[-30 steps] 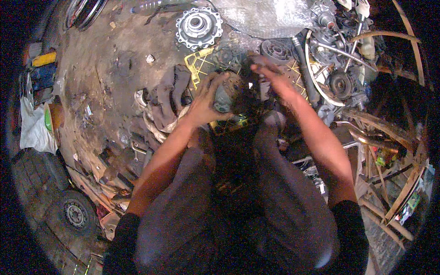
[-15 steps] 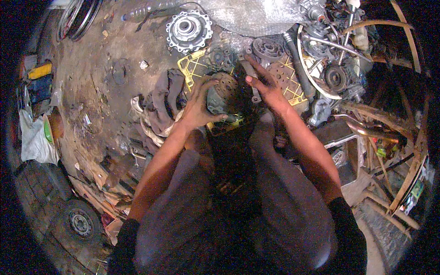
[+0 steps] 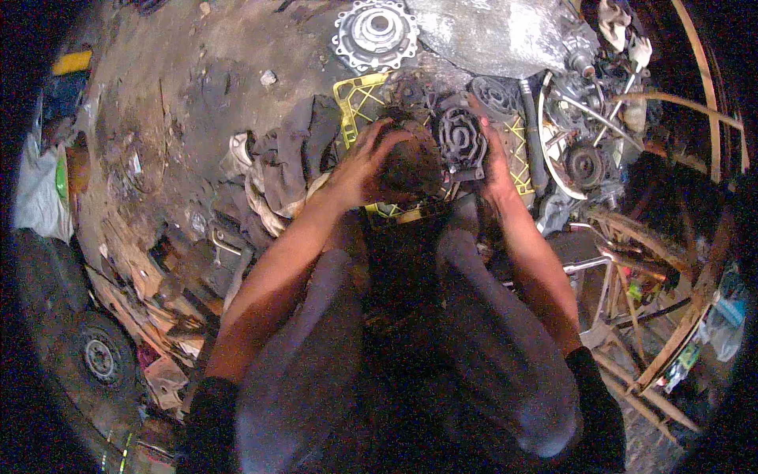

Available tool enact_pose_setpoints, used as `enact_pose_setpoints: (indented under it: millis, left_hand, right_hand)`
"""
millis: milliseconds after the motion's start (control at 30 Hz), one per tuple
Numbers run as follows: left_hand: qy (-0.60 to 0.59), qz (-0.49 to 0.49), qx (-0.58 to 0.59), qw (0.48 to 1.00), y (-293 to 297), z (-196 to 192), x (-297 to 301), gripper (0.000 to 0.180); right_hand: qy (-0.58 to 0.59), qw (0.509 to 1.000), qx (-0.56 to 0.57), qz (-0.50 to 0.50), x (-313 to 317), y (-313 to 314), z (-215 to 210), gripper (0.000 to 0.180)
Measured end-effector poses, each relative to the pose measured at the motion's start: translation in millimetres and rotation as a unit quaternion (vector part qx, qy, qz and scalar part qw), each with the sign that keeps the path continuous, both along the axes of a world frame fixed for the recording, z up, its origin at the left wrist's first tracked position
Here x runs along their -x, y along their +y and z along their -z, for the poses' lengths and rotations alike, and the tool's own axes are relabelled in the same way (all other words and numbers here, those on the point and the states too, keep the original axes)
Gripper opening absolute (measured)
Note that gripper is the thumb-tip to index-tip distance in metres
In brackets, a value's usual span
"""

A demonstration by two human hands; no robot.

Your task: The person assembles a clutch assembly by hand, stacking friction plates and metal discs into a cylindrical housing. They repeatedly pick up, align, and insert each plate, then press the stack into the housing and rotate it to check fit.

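Between my knees, my left hand (image 3: 369, 164) is wrapped round a dark, rounded metal part (image 3: 412, 162). Shadow hides its detail. Close on its right stands a dark grey metal plate with curved ridges (image 3: 461, 137), its ridged face toward me. My right hand (image 3: 495, 154) clasps that plate's right edge, fingers extended along its side. Beneath both parts lies a yellow plastic crate (image 3: 347, 110), partly covered. Another round ridged metal part (image 3: 496, 96) rests on the crate behind my right hand.
A silver toothed metal disc (image 3: 377, 35) lies beyond the crate. Crumpled dark cloth (image 3: 296, 150) is at left. Metal parts and a round pulley-like piece (image 3: 584, 164) crowd the right, beside wooden strips (image 3: 687, 316). A small wheel (image 3: 101, 357) is at lower left.
My right hand has turned its plate so the ridged face shows. The left hand's part has tilted, and its drilled face no longer shows clearly. The whole view has shifted.
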State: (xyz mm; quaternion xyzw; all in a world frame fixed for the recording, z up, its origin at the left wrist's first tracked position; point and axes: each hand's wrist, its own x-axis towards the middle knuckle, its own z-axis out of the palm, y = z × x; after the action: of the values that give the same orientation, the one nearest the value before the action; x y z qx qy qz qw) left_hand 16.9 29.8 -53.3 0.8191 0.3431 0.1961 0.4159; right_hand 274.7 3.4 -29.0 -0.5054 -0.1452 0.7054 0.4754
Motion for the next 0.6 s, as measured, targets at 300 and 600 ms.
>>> enact_pose_setpoints:
  millis: [300,600]
  left_hand:
    - [0.013,-0.044,-0.012,0.999,-10.9,5.1,4.2,0.101]
    - [-0.013,-0.051,0.009,0.999,-12.0,-3.2,5.5,0.099]
  right_hand:
    - [-0.078,0.994,-0.046,-0.063,11.0,1.7,8.7,0.079]
    - [-0.034,0.997,-0.066,0.027,25.4,3.3,-13.6,0.082]
